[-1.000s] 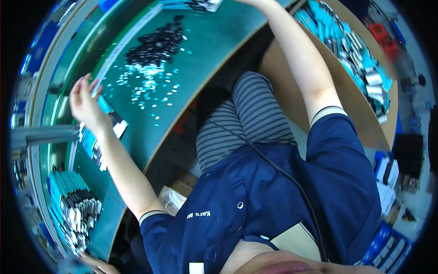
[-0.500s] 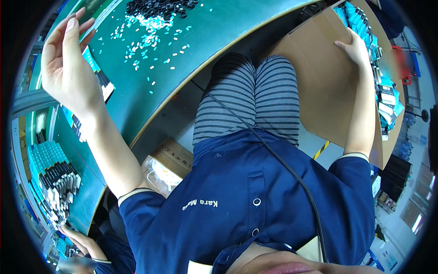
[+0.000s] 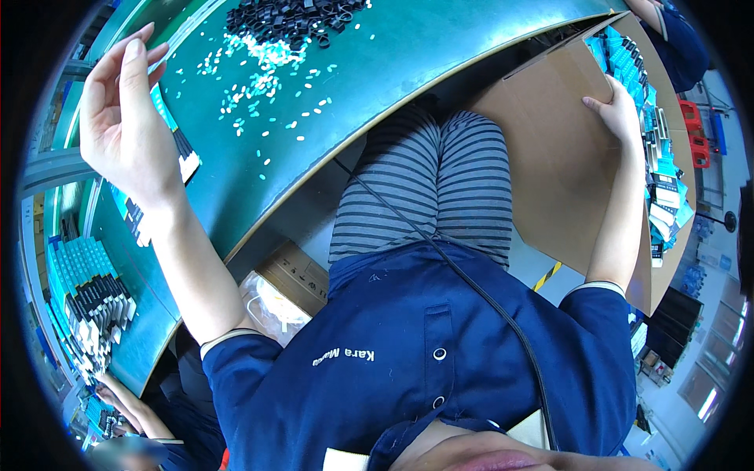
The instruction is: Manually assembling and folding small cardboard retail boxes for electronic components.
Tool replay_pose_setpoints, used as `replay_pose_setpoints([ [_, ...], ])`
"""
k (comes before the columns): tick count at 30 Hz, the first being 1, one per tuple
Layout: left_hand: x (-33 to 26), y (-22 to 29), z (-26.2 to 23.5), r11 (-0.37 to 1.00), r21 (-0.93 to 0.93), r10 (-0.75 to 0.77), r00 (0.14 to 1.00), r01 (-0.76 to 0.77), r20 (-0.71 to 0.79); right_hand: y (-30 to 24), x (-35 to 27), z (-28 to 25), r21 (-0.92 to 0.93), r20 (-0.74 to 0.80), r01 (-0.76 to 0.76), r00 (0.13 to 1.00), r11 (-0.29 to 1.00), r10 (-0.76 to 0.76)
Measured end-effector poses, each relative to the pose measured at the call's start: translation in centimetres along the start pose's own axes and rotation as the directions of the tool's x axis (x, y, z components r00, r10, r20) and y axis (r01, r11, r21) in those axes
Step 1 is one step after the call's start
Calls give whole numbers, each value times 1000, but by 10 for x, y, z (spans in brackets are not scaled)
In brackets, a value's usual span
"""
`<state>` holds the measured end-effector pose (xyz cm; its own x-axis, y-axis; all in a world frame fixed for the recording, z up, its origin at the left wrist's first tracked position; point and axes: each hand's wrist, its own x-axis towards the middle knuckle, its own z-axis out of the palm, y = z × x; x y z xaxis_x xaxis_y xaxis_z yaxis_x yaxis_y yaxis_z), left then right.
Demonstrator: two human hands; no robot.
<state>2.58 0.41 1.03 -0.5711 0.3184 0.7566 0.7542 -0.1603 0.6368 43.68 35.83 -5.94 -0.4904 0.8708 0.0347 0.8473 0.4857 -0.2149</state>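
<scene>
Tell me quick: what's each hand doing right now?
Left hand: open, fingers spread, raised over the green table, holding nothing.
Right hand: gripping the edge of the cardboard box.

My right hand [image 3: 620, 110] is resting on a box [image 3: 550, 157] of plain brown cardboard, matt and slightly rough, its cut edge showing pale. The table [image 3: 408, 63] is wearing a green mat, smooth with a dull sheen where light is falling on it. On it, a pile of black parts [image 3: 290, 20] is looking like matt rubber or plastic, and small pale chips [image 3: 267, 86] beside them are looking like glossy plastic. My left hand [image 3: 126, 118] is hovering bare above the mat. My shirt [image 3: 424, 369] is looking like smooth dark-blue cloth with shiny snaps; my trousers [image 3: 440, 188] are looking like soft striped knit. A clear, crinkled plastic bag [image 3: 271, 302] is glinting under the table.
</scene>
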Motion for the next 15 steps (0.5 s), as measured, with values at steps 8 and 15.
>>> replay_pose_setpoints([
  [8, -4, 2, 6, 995, 97, -11, 997, 4, 74, -6, -11, 1, -98, -91, 31, 995, 995, -40],
  [15, -4, -2, 6, 996, 72, -58, 992, 50, 111, 5, -3, 4, -125, -98, 34, 994, 992, -46],
])
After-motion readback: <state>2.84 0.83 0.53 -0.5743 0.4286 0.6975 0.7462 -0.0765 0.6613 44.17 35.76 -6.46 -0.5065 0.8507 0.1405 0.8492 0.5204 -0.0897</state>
